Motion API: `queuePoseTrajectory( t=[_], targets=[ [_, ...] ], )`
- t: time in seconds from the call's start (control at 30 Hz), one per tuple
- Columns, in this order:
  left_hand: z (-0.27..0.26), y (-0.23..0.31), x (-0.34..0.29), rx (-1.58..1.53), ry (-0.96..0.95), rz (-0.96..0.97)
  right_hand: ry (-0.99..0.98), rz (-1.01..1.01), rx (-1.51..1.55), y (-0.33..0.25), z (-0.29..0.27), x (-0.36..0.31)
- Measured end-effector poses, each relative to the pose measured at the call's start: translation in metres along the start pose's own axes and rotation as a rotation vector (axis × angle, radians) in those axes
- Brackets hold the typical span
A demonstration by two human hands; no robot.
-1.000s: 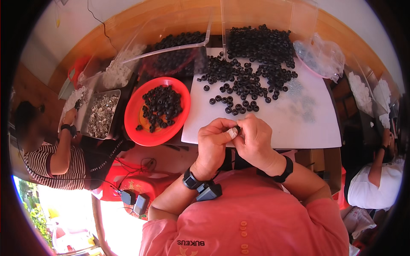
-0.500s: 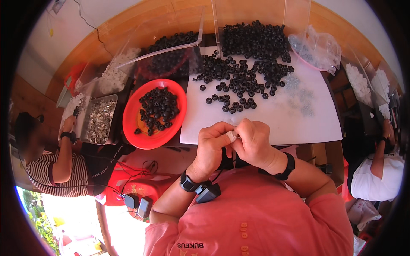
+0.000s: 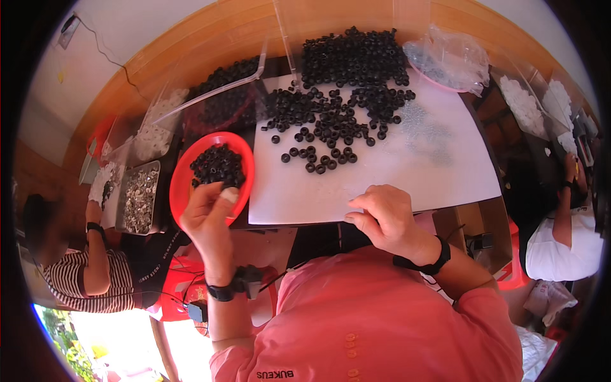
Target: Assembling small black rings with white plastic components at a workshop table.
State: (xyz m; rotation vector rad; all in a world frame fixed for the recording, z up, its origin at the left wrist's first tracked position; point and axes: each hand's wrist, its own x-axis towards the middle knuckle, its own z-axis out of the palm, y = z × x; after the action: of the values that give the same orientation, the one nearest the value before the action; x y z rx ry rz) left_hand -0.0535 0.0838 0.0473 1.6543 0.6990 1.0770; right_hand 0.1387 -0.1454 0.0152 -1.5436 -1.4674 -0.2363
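Observation:
My left hand (image 3: 209, 215) is over the near side of a red oval plate (image 3: 249, 170). Its fingers are bent and drawn together, a white wrap (image 3: 230, 194) covers the thumb tip, and whatever lies between them is hidden. Small black ring-like parts (image 3: 216, 164) are heaped in the plate just beyond the fingers. Above the front part of a white board (image 3: 286, 200), my right hand (image 3: 387, 216) is half curled. A small gap shows between its thumb and forefinger, with nothing visible in it. Loose black parts (image 3: 324, 156) lie farther back on the board.
A clear bin (image 3: 259, 63) of black parts stands at back left, and a large black pile (image 3: 353, 57) sits behind the board. Tiny clear pieces (image 3: 426, 134) lie right of it. A metal-parts tray (image 3: 154, 191) is at left. Two people work at the sides.
My hands were together at the board's front edge and have parted. The left has moved left to the red plate; the right stays near the board's front. The whole view has shifted slightly.

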Motion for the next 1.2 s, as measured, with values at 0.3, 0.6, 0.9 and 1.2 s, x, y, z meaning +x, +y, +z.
queuePoseTrajectory(
  t=[0.3,0.6,0.9,1.2],
  targets=[
    [0.085,0.007,-0.011,0.558,-0.415,0.631,0.187,0.170,-0.485,0.030,-0.079,-0.012],
    [0.192,0.019,-0.042,0.584,-0.845,0.783,0.237,0.164,-0.513,0.038,-0.066,-0.013],
    [0.158,0.006,-0.045,0.522,-0.711,0.715,0.210,0.158,-0.455,0.048,-0.070,-0.018],
    [0.199,0.004,-0.026,0.754,-0.590,0.890,0.272,0.107,-0.409,0.047,-0.068,-0.020]
  ],
)
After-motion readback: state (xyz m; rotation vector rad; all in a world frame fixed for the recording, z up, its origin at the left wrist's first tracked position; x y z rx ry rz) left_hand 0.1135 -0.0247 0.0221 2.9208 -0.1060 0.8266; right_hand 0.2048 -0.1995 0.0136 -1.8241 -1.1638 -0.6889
